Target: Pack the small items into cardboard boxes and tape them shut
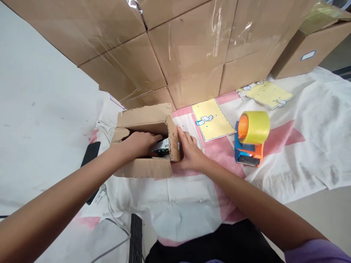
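Note:
A small open cardboard box (145, 168) rests on the cloth in front of me, its flaps folded outward. My left hand (141, 144) reaches down inside it, and the fingertips are mostly hidden by the contents and the walls. Beside those fingers lies a dark green and white printed package (162, 146), partly covered. Against the box's right end, my right hand (190, 151) grips the outer wall, with fingers along its side and lower corner.
Large taped cartons (192, 65) are stacked behind the box. To the right are a yellow card (215, 122), more yellow cards (267, 94) and a tape dispenser (251, 138) with yellow tape. A black phone-like object (91, 153) and a cable (120, 226) lie left. Another carton (312, 51) stands far right.

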Demonstrator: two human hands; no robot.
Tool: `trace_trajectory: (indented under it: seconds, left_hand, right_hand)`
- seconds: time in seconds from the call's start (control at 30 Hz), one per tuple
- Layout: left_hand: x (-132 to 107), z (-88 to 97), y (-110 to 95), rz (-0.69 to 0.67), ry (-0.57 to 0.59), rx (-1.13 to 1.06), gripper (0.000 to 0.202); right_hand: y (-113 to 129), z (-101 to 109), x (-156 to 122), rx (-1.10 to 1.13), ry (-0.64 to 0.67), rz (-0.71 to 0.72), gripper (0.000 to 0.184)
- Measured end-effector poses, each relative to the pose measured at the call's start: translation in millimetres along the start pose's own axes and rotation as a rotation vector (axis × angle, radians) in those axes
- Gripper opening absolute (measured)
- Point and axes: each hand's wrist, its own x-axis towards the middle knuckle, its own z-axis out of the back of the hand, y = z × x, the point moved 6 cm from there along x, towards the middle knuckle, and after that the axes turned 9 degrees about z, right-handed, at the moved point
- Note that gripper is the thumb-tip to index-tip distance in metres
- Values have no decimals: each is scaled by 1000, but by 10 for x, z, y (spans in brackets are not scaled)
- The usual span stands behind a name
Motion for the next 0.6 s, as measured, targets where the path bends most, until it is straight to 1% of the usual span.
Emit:
trace_trajectory:
  seconds: [0.1,0.17,0.2,0.3,0.37,0.47,0.53,0.6]
  left_hand:
    - [3,-99,-75,-143,70,301,35]
    - [-20,-115,-80,-184,76,465,36]
    - [-36,-110,-79,-194,72,497,39]
    - [-106,-97,-102,-257,32,514,47]
    - [-139,-102,-105,-269,12,485,52]
    - [-146,-141,-73,-214,53,443,50]
    - [-136,-165,-56,-180,85,461,46]
    - [-126,-165,-53,-170,81,484,45]
  right_hand:
    - [-5,4,-2,0,0,-11,143]
    - [-6,7,-1,0,3,-8,142]
    - [-5,8,1,0,6,-2,142]
    - [-7,9,7,-3,23,16,143]
    - [-11,7,10,-4,35,22,143]
    - [-10,4,16,0,45,26,142]
    - [-6,8,20,8,48,17,141]
    - [-4,14,22,19,53,-6,141]
